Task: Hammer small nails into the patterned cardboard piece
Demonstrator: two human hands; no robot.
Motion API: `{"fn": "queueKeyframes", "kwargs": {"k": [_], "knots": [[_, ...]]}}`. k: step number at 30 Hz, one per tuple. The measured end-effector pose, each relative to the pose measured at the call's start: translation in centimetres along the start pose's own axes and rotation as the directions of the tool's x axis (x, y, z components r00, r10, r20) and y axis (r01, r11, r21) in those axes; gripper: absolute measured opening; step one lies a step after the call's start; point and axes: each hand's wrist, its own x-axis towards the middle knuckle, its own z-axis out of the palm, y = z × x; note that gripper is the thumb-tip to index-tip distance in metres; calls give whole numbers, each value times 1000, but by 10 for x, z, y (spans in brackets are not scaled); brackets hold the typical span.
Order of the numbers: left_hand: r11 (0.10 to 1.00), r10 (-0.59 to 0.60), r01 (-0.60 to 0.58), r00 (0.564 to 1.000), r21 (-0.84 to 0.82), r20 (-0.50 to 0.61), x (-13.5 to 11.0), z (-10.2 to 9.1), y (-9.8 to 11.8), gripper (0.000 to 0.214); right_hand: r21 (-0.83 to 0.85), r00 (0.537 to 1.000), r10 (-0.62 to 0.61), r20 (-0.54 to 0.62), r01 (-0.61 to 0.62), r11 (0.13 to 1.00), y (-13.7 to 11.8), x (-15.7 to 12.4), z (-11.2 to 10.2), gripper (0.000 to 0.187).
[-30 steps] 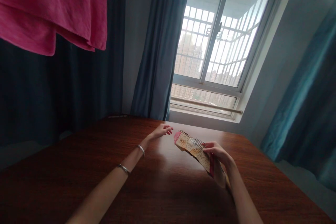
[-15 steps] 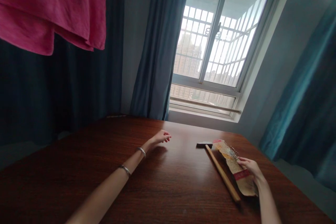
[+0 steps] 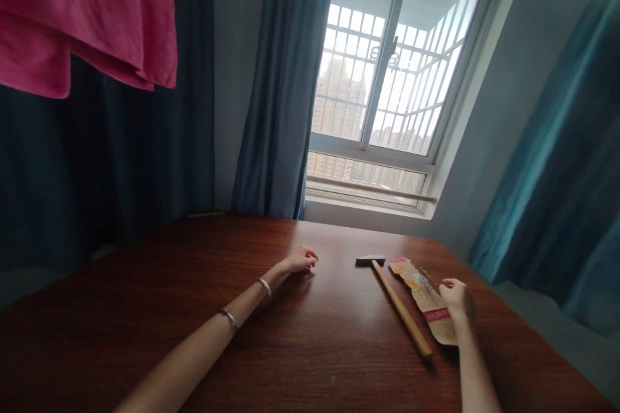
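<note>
My left hand [image 3: 302, 259] is held over the middle of the table with its fingers curled in; whether anything small is inside I cannot make out. Two silver bangles circle that forearm. On the right, my right hand [image 3: 458, 299] is closed beside a strip of torn card [image 3: 440, 328] with a red band. Several thin metal pins, possibly nails [image 3: 427, 280], stand up from the card, close to the fingertips. What the right fingers pinch, if anything, is hidden. A hammer [image 3: 401, 310] lies left of the card, its dark head away from me and wooden handle towards me.
The brown wooden table [image 3: 310, 361] reaches back to the wall under a barred window [image 3: 378, 77]. Blue curtains [image 3: 276, 90] hang on both sides. A pink cloth [image 3: 106, 19] hangs at the upper left.
My right hand has drawn back slightly from the pins, and its fingers, stretched towards them before, are now curled. My left hand stays over the table. The whole view has shifted a little.
</note>
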Motion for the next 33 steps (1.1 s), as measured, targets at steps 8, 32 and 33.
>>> {"fn": "queueKeyframes", "kwargs": {"k": [8, 32, 33], "knots": [[997, 40, -37, 998, 68, -53, -3, -2, 7, 31, -222, 918, -253, 305, 327, 919, -87, -60, 35, 39], [919, -99, 83, 995, -386, -22, -21, 30, 54, 49, 211, 799, -478, 364, 430, 878, -222, -164, 104, 24], [914, -116, 76, 990, -399, -78, -21, 26, 54, 44, 227, 793, -491, 360, 437, 871, -233, -170, 110, 24]]}}
